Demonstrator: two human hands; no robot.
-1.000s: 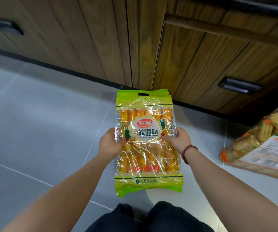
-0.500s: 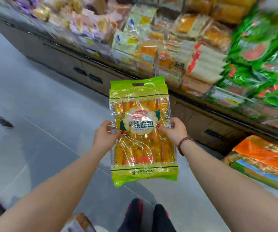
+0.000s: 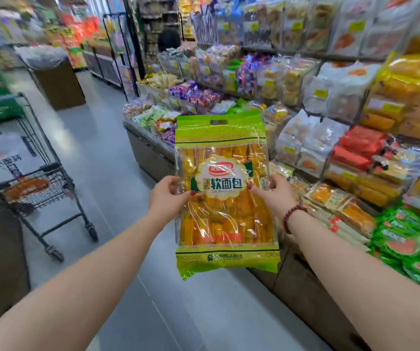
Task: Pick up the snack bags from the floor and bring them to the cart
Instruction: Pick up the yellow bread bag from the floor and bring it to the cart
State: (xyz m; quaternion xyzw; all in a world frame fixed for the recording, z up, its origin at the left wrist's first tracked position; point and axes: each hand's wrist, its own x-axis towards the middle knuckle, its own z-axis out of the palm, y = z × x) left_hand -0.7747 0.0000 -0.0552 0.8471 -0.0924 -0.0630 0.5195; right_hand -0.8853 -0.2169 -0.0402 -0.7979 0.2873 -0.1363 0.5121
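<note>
A green and clear snack bag (image 3: 225, 224) full of yellow bread sticks hangs upright in front of me at chest height. My left hand (image 3: 167, 195) grips its left edge and my right hand (image 3: 274, 196) grips its right edge, thumbs on the front. The wire shopping cart (image 3: 42, 173) stands at the left, about an arm's length beyond my left hand. A white bag (image 3: 6, 158) and an orange pack (image 3: 24, 187) lie in its basket.
Shelves packed with bread and snack bags (image 3: 343, 122) line the right side, with a low display counter (image 3: 148, 150) ahead. The grey aisle floor (image 3: 97, 138) runs forward between cart and shelves. A wooden stand (image 3: 59, 82) sits farther back at left.
My view has swung up from the floor and cabinet base to the aisle. The bag stays held in both hands and has risen with me; the cart has come into view at left.
</note>
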